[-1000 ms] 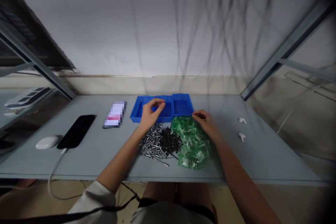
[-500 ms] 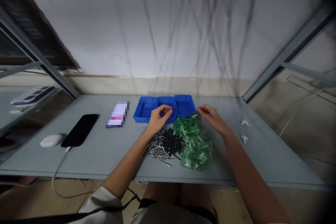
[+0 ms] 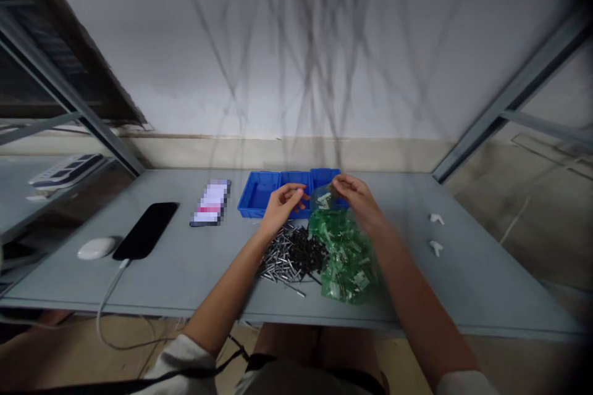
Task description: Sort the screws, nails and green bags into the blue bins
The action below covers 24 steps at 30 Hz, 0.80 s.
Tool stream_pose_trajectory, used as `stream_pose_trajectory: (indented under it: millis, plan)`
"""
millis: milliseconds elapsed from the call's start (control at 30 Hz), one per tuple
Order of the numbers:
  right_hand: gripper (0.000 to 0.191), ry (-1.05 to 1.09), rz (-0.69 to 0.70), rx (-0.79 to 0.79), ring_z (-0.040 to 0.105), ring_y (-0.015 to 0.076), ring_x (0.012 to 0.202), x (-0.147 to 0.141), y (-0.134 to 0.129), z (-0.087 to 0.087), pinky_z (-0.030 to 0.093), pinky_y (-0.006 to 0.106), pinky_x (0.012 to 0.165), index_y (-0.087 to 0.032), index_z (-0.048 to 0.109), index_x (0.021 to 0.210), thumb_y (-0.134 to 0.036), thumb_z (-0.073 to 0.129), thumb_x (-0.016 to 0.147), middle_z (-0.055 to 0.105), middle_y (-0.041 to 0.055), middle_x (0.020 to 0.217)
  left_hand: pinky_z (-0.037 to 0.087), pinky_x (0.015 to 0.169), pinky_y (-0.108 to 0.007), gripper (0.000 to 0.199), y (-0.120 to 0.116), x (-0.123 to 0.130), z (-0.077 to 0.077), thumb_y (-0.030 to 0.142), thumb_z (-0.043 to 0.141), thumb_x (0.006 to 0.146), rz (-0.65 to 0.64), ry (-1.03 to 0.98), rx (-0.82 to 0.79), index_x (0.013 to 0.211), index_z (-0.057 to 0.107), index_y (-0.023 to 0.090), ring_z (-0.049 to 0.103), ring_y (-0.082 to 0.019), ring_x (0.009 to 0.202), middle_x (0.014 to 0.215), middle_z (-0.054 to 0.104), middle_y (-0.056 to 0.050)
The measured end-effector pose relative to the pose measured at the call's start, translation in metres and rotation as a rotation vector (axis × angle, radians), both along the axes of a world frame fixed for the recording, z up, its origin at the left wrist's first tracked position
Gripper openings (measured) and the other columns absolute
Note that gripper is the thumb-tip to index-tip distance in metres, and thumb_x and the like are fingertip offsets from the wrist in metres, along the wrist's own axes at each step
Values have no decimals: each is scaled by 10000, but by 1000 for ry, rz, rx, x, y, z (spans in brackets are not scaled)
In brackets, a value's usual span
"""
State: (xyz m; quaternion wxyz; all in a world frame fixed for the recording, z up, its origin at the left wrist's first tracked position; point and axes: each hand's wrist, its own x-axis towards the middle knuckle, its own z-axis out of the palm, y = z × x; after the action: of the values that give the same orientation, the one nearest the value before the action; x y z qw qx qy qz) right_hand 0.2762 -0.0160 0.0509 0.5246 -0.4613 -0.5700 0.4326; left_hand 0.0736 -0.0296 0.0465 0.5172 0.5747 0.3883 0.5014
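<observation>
My right hand (image 3: 356, 196) pinches the raised top of a green-printed plastic bag (image 3: 347, 259) of small parts, holding its clear neck over the blue tray. My left hand (image 3: 282, 207) hovers, fingers curled, above the middle compartment of a blue plastic parts tray (image 3: 259, 188) with several compartments. It holds nothing visible and sits close to the bag's neck. Just below that hand, a loose pile of silver and black metal pins (image 3: 291, 256) lies on the grey table (image 3: 477, 278), touching the bag's left side. The tray's far right compartment is partly hidden behind the bag and my right hand.
A black phone (image 3: 146, 229) on a white cable and a white mouse (image 3: 96, 248) lie left, beside a pixelated card (image 3: 210, 202). Two white earbuds (image 3: 435, 233) sit right. Grey metal shelf uprights (image 3: 514, 99) rise on both sides, with a wall behind.
My right hand has moved left and lifted the bag's top up over the tray. My left hand has shifted slightly right over the tray, and the view has drifted a little.
</observation>
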Motion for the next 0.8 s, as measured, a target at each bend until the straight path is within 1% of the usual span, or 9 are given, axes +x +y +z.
stream_pose_trajectory:
  millis: [100,167,300,433,567,633,700,733,800]
  plan:
    - [408,-22,42,-13,637,209,757,-10,-5,-2,497,324,683,-229,617,784,-618,674,679,680,36,770,423,502,-227,502,-2,1,0,584,698,723,-43,5,-10,981,666,155,581,-111,546,678,662,-3]
    - [389,-28,57,-7,641,209,753,-15,-6,-3,503,327,686,-229,622,778,-600,686,678,678,34,765,422,490,-224,465,-4,4,0,552,725,709,-74,17,-15,935,676,150,554,-98,503,630,631,11]
    - [358,-41,50,39,639,194,731,-21,-8,-6,510,320,691,-230,628,772,-577,686,702,677,32,766,456,493,-225,442,-6,8,-2,528,761,677,-99,3,-48,869,673,140,556,-92,484,652,657,-5]
    - [289,-54,55,101,641,179,722,-25,-11,-8,512,312,699,-212,660,783,-494,703,735,688,30,773,456,474,-214,455,-6,7,-3,535,763,672,-132,32,-112,861,681,129,572,-104,461,569,637,-1]
    - [223,-113,10,169,645,183,717,-26,-15,-6,514,322,697,-217,690,812,-437,688,775,702,35,777,484,490,-229,403,-8,7,-1,463,811,625,-181,30,-202,818,692,130,604,-119,477,592,667,-22]
    - [235,-124,-5,192,654,189,751,-22,-16,-5,519,332,724,-226,700,896,-434,683,789,712,37,816,503,508,-235,386,-8,6,0,429,834,593,-160,-17,-225,804,695,136,628,-128,508,633,690,-33]
    - [289,-103,-43,190,661,195,796,-15,-15,-5,519,338,753,-235,696,988,-454,675,800,721,40,866,512,522,-229,377,-7,5,0,411,846,578,-94,-89,-234,795,697,141,643,-131,533,647,699,-32]
    - [316,-85,-64,177,664,198,811,-11,-14,-5,518,340,762,-236,695,1012,-471,669,803,725,43,881,514,526,-221,376,-5,4,0,405,851,572,-50,-133,-235,795,699,144,645,-127,542,652,702,-28]
    - [351,-48,-77,125,669,207,820,-2,-13,-7,520,346,769,-228,708,989,-514,667,790,734,52,873,516,534,-200,384,-1,2,-1,395,868,548,37,-234,-238,789,701,147,643,-111,559,663,705,-16]
